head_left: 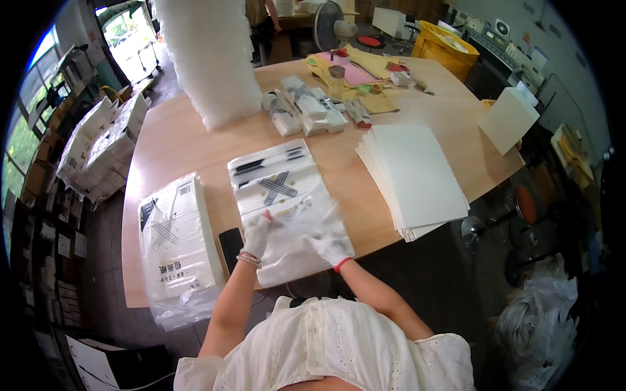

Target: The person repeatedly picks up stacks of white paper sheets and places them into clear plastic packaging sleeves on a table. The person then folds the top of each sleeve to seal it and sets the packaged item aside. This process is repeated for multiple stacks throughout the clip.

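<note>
A stack of clear plastic bags (280, 189) printed with black crosses lies in front of me on the wooden table (195, 130). My left hand (256, 233), in a white glove, rests on the near part of the top bag with fingers spread. A white glove with a red cuff covers my right hand (330, 246), which presses flat on the bag's near right corner. Neither hand grips anything that I can make out.
A wrapped pack of bags (175, 247) lies at the left. A dark phone (231, 246) lies beside my left wrist. A stack of white sheets (414, 176) sits right. Folded packets (303, 104), a bubble-wrap roll (208, 58), yellow envelopes (365, 72) and a white box (508, 118) lie farther off.
</note>
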Demonstrator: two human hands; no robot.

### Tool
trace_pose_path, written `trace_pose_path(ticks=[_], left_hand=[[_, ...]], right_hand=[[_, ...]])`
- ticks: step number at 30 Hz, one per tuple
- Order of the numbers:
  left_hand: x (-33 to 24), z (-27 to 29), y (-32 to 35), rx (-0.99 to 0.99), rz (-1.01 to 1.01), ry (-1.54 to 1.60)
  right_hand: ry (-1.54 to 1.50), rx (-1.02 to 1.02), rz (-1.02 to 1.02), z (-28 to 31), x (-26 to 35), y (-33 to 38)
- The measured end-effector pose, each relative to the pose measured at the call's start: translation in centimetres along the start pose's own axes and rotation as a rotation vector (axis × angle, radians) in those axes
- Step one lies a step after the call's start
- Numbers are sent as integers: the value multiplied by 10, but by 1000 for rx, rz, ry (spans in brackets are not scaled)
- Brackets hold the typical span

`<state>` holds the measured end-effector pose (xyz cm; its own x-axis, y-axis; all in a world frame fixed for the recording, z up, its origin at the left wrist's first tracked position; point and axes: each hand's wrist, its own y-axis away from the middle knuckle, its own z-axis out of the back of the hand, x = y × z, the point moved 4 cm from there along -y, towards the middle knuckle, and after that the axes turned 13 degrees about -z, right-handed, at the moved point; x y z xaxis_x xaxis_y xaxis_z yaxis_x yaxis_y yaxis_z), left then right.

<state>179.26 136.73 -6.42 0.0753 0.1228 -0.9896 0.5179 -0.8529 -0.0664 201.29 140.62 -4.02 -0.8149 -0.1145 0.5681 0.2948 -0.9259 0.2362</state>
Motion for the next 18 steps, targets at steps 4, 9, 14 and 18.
trace_pose_path(ticks=[4,9,14,18], left_hand=[[-33,-4,-27,49,126,419],[-96,-60,-21,329,91,39],[-165,-93,-17,535,-177,-359],[-186,-88,8,389,-725,-997]], right_hand=[[-98,-529,368,45,13,32],[-291,-216,611,25,79,20],[-79,-211,44,-15,43,-14],[-199,-120,429,80,-3,35]])
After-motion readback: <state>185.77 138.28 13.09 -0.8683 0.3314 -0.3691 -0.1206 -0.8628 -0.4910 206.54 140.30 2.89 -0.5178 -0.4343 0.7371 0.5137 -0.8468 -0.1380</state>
